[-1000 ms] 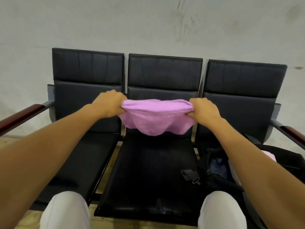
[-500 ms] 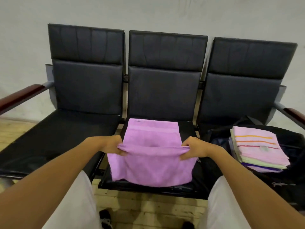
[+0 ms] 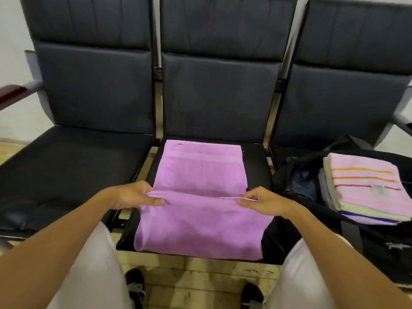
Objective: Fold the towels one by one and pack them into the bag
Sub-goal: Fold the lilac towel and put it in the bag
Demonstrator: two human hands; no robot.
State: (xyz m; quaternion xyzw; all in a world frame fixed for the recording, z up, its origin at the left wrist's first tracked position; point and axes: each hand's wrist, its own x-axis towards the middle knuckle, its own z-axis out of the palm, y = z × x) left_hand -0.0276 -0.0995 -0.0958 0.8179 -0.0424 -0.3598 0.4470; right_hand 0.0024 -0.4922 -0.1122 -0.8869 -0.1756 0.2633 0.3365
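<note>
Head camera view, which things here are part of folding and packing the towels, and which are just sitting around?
Part of the job:
purple towel, pinched by left hand and right hand
folded towel stack
black bag

Just there:
left seat
wooden armrest
shoes

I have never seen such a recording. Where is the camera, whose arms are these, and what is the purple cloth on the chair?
There is no machine here. A person wears one camera on the head, so you look down along their own two bare arms. In front stands a row of three black seats. On the middle seat lies a purple towel, its near part hanging over the seat's front edge. The left hand and the right hand each pinch a raised fold across the towel, one at each side edge. On the right seat is a dark open bag, and a stack of folded towels rests on it.
</note>
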